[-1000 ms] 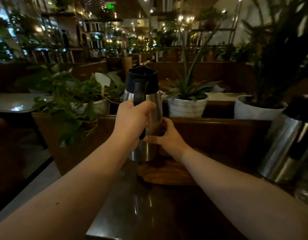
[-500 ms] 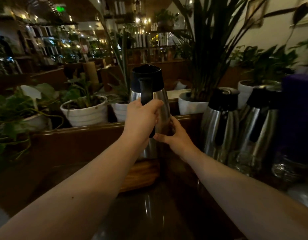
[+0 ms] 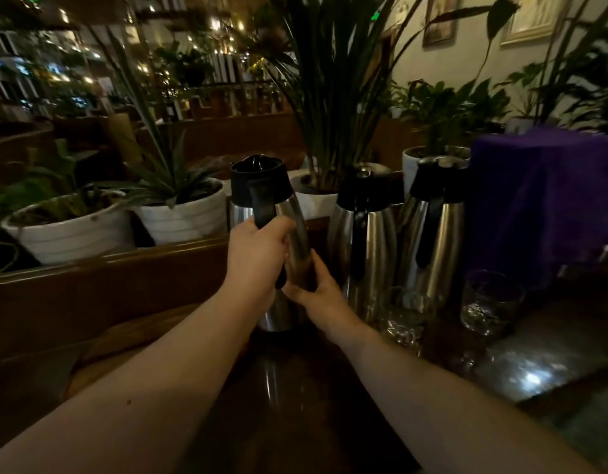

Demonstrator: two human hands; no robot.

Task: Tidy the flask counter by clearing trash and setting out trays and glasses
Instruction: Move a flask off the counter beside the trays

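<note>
A steel flask (image 3: pixel 292 217) with a black lid and handle stands upright at the centre. My left hand (image 3: pixel 258 261) is wrapped around its handle. My right hand (image 3: pixel 316 292) grips its lower body from the right. Its base sits near the dark counter (image 3: pixel 295 405), just right of a round wooden tray (image 3: pixel 100 347); I cannot tell if it touches the surface. Two more steel flasks (image 3: pixel 364 234) (image 3: pixel 436 224) stand to its right. Two clear glasses (image 3: pixel 403 316) (image 3: pixel 489 302) stand in front of them.
White plant pots (image 3: pixel 70 230) (image 3: pixel 182 213) line a wooden ledge (image 3: pixel 107 261) behind the counter. A purple cloth (image 3: pixel 542 196) covers something at the right. Tall leafy plants rise behind the flasks.
The held flask has travelled right along the counter, off the wooden tray and close to the other two flasks. The glasses and purple cloth have come into view.
</note>
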